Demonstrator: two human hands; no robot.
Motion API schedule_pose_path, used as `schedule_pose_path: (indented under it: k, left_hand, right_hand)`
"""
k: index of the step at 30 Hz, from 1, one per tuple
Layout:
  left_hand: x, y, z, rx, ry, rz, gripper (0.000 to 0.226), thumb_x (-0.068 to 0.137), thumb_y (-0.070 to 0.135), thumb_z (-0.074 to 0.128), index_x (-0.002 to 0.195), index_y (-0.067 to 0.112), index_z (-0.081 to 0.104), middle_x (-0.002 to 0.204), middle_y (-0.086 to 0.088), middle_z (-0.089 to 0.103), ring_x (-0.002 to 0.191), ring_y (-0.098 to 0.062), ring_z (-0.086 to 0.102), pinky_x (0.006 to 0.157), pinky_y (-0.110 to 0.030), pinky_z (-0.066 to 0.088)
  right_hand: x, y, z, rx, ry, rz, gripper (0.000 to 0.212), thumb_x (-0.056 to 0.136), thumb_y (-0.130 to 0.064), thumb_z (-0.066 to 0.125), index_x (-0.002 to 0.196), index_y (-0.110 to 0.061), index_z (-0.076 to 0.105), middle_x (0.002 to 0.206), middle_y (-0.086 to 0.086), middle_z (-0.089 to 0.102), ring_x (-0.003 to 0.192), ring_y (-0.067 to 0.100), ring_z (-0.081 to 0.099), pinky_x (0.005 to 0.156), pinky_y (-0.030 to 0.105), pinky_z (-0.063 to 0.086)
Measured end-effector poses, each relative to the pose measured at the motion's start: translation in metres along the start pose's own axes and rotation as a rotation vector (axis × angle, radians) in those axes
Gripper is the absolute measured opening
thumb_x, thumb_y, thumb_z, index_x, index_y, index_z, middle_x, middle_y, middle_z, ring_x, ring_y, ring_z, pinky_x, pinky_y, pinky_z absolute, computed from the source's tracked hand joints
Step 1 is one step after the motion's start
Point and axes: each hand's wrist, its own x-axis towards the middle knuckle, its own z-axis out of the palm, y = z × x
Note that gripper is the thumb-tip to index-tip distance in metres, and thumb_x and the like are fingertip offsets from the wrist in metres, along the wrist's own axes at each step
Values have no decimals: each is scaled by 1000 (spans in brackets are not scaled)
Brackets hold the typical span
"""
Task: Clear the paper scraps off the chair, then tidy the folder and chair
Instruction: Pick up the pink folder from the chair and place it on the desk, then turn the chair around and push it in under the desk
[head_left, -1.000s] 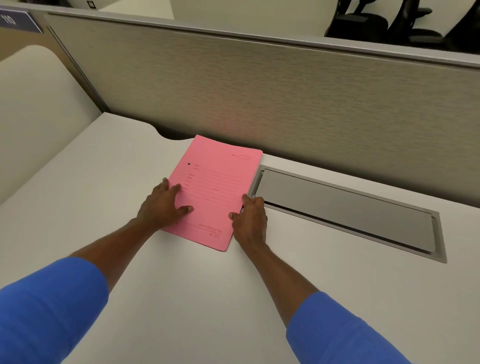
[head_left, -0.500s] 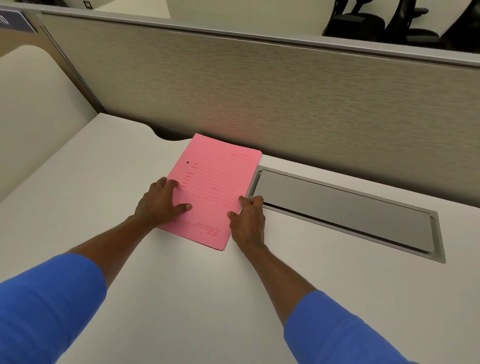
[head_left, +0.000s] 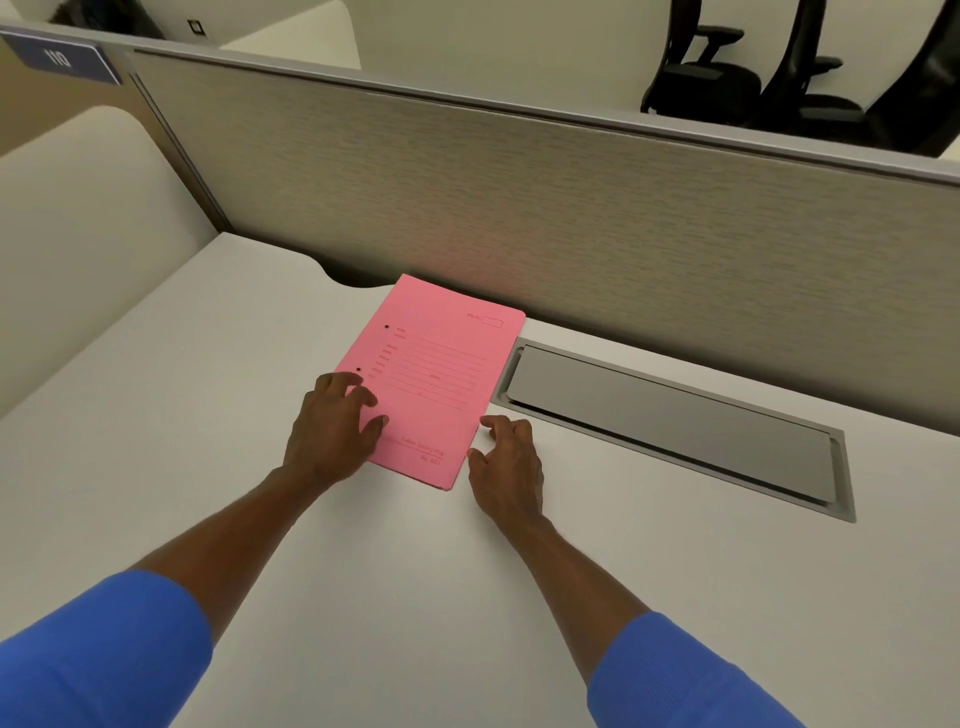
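Observation:
A closed pink folder (head_left: 436, 374) lies flat on the white desk (head_left: 311, 571), its far edge near the partition. My left hand (head_left: 332, 431) hovers over the folder's near left corner with fingers spread, fingertips at or just above the cover. My right hand (head_left: 506, 457) is on the desk just right of the folder's near right edge, fingers apart and off the folder. Neither hand holds anything. No paper scraps show, and the task's chair is out of sight.
A grey cable-tray lid (head_left: 670, 431) is set into the desk right of the folder. A tall grey partition (head_left: 519, 208) runs along the desk's back. Black office chairs (head_left: 727, 78) stand beyond it. A cream panel (head_left: 78, 234) rises at the left.
Both hands have let go of the folder and drawn back toward me. The right hand has slid off its right edge onto the desk. The folder stays in place.

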Motion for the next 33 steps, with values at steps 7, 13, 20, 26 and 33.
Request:
schedule_pose_path:
  k: [7, 13, 20, 26, 33]
  left_hand:
    - [-91, 5, -17, -69, -48, 11, 17, 99, 36, 71, 94, 21, 78, 98, 5, 78, 97, -21, 71, 78, -36, 58]
    - [-179, -5, -31, -65, -172, -82, 26, 100, 45, 65, 89, 23, 71, 84, 8, 76, 81, -20, 70, 71, -33, 54]
    - [-307, -13, -49, -63, -384, -95, 25, 100, 50, 62, 95, 27, 69, 96, 10, 73, 93, -17, 69, 80, -32, 56]
    - [-428, -19, -56, -129, -476, -158, 27, 103, 50, 60, 104, 25, 71, 103, 7, 73, 96, -17, 70, 89, -38, 60]
    - [-537, -19, -52, -135, -592, -188, 30, 98, 52, 66, 111, 25, 71, 110, 2, 74, 102, -21, 70, 94, -44, 60]
  right_hand:
    - [-81, 22, -10, -63, -55, -49, 42, 97, -24, 65, 138, -30, 56, 132, -2, 52, 109, 22, 69, 95, 41, 55]
    - [-174, 41, -21, -116, -80, -76, 37, 94, -27, 66, 130, -35, 59, 123, -11, 55, 99, 11, 69, 87, 36, 55]
    - [-287, 56, -44, -184, -121, -47, 35, 94, -28, 68, 126, -38, 60, 116, -16, 60, 94, 8, 69, 85, 32, 54]
    - [-379, 73, -56, -187, -153, -22, 36, 93, -31, 71, 125, -41, 59, 108, -18, 62, 86, 5, 66, 81, 31, 51]
    - [-470, 87, -65, -204, -208, -28, 31, 93, -32, 72, 121, -40, 61, 103, -17, 68, 85, 6, 68, 82, 33, 55]
